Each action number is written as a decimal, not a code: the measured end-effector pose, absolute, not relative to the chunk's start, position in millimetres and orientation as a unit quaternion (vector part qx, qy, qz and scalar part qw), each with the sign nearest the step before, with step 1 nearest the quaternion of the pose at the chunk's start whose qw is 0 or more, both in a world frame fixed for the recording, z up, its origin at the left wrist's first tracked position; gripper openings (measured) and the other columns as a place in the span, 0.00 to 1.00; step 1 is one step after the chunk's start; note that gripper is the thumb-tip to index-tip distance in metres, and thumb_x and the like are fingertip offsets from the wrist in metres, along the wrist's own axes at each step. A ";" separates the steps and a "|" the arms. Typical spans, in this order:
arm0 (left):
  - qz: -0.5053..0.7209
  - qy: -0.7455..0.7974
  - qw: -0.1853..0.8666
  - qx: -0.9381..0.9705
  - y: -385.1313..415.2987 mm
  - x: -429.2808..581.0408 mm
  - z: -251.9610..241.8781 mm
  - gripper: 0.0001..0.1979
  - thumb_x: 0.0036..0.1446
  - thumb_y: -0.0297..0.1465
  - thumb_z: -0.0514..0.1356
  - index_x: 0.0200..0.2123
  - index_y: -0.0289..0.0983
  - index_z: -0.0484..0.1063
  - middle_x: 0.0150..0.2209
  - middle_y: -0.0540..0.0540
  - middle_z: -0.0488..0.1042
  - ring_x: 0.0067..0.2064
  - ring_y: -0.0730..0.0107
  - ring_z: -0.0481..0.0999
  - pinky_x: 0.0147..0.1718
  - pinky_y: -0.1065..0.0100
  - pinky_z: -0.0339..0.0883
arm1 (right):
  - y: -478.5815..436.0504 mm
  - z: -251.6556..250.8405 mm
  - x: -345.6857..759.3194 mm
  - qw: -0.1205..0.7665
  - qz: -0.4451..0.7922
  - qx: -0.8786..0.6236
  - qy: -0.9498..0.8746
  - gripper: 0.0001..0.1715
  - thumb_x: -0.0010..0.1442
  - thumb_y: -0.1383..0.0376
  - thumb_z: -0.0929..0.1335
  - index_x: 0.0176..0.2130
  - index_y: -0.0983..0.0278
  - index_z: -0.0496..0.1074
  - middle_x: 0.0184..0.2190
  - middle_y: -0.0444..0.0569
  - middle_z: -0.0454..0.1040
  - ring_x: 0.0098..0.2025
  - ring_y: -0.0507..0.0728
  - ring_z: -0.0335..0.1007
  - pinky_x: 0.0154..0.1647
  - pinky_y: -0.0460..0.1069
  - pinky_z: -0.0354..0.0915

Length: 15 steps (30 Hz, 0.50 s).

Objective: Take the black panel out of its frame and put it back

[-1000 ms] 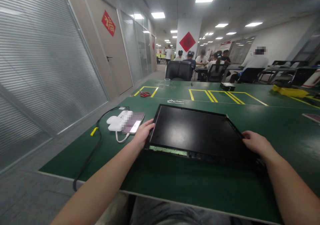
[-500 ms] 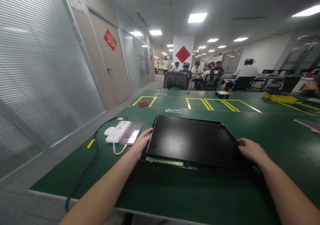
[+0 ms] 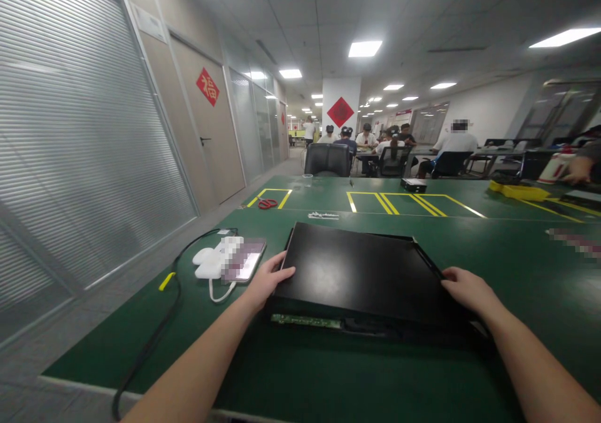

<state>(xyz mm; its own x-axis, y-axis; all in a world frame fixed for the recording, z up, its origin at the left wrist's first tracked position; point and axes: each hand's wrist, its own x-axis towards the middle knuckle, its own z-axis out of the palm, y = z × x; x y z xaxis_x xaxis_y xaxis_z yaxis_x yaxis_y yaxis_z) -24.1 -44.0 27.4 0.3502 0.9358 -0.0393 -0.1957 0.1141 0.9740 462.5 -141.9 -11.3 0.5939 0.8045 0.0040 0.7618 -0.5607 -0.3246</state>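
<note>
"What's changed?"
"The left hand's [image 3: 267, 282] thumb has come over the black panel [image 3: 357, 276] — its near edge now stands higher above the green strip [image 3: 305, 321], so it seems loose there."
"Grip?"
"Left clamped on the panel; the right hand [image 3: 469, 291] curls at its right edge — clamped or not, I can't tell."
"Where's the panel?"
"Between both hands, over the near surface [image 3: 375, 379]."

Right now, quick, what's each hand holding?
Left hand: holding the black panel, thumb on top.
Right hand: curled at the panel's right edge; grip cannot be told.
</note>
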 end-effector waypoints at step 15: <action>0.487 0.279 0.657 0.503 -61.4 -19.1 49.3 0.46 0.43 0.34 0.75 0.66 0.40 0.66 0.60 0.37 0.75 0.60 0.44 0.75 0.55 0.53 0.73 | -140.2 -2.6 456.5 0.328 0.103 -0.849 -0.402 0.23 0.60 0.53 0.63 0.42 0.62 0.81 0.41 0.57 0.82 0.46 0.66 0.79 0.47 0.57 0.73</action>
